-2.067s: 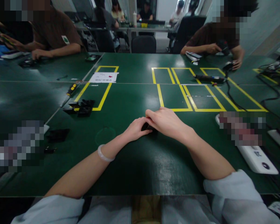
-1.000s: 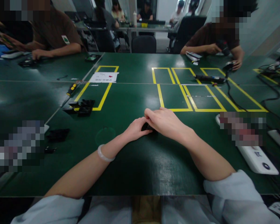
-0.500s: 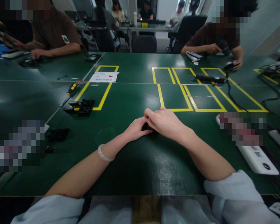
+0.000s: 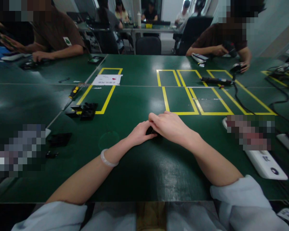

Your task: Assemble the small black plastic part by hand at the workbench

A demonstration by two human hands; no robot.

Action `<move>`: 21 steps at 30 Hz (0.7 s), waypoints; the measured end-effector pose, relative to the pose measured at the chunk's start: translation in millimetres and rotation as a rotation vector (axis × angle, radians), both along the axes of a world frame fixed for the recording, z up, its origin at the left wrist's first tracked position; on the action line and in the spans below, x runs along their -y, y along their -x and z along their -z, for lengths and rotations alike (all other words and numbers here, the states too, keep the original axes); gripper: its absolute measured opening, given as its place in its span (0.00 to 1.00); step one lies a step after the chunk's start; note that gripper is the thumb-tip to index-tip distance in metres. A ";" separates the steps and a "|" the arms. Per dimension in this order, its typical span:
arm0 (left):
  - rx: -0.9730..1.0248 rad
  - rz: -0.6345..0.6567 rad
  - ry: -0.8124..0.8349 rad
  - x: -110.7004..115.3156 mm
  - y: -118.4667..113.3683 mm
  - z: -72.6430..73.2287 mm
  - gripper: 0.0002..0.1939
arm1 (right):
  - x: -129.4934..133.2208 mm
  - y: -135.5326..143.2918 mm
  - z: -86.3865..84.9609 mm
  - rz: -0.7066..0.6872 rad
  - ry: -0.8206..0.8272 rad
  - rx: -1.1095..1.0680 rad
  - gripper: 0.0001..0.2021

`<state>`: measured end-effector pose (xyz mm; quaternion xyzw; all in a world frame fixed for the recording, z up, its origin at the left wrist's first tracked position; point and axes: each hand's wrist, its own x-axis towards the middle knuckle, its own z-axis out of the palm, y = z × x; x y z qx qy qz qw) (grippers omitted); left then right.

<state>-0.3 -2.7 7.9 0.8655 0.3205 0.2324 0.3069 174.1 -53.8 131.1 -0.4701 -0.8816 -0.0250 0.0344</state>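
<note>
My left hand and my right hand meet at the middle of the green table. Between them a small dark object shows only in part; its kind cannot be made out. My left fingers and thumb close round its left side. Over it from the right comes my right hand, its fingers curled and mostly hidden behind the knuckles. Several black plastic parts lie to the left, beyond my left hand, at the near end of a yellow taped rectangle.
More black pieces lie at left, below a yellow-black screwdriver. A white paper label lies on the tape. At right are a white device and a black cylindrical tool with a cable. Two co-workers sit across the table.
</note>
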 end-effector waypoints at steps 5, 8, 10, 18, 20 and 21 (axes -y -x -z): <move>0.021 0.001 -0.014 0.1 0.3 1.5 0.19 | 3.3 -0.3 -2.9 0.001 0.017 -0.074 0.10; 0.026 -0.001 0.004 0.3 0.3 2.2 0.17 | 3.6 0.0 -3.1 -0.011 0.013 -0.093 0.10; 0.027 0.001 0.021 0.4 0.0 1.8 0.16 | 2.6 0.3 -2.3 -0.012 0.011 -0.076 0.12; -0.006 0.002 -0.005 0.9 -1.2 -0.9 0.19 | 0.6 0.0 -1.1 0.014 0.015 0.003 0.09; 0.005 0.005 -0.005 0.6 -0.9 0.3 0.19 | 1.8 -0.3 -1.6 -0.001 0.022 -0.039 0.09; 0.010 0.005 -0.004 0.4 -0.7 1.1 0.18 | 2.3 -0.5 -1.7 -0.010 0.023 -0.060 0.10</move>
